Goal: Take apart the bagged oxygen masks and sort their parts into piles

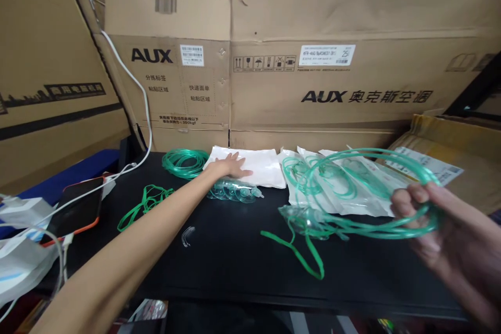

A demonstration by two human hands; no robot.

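My left hand (234,165) lies with spread fingers on a stack of white pouches (266,167). Just in front of the stack are several clear green oxygen masks (238,191), partly covered by my left arm. On the right, my right hand (426,219) is closed around a coil of green tubing (371,152). A clear mask (303,217) shows at the coil's left end, with a green elastic strap (309,250) hanging below. Behind the coil lie white packs (332,203) with green tubing and masks visible in them.
Another coil of green tubing (185,163) and loose green straps (143,206) lie at left. A small clear strip (188,236) is on the black table (235,266). A phone (80,206), white chargers (25,214) and a white cable (145,109) occupy the left. Cardboard boxes (274,94) stand behind.
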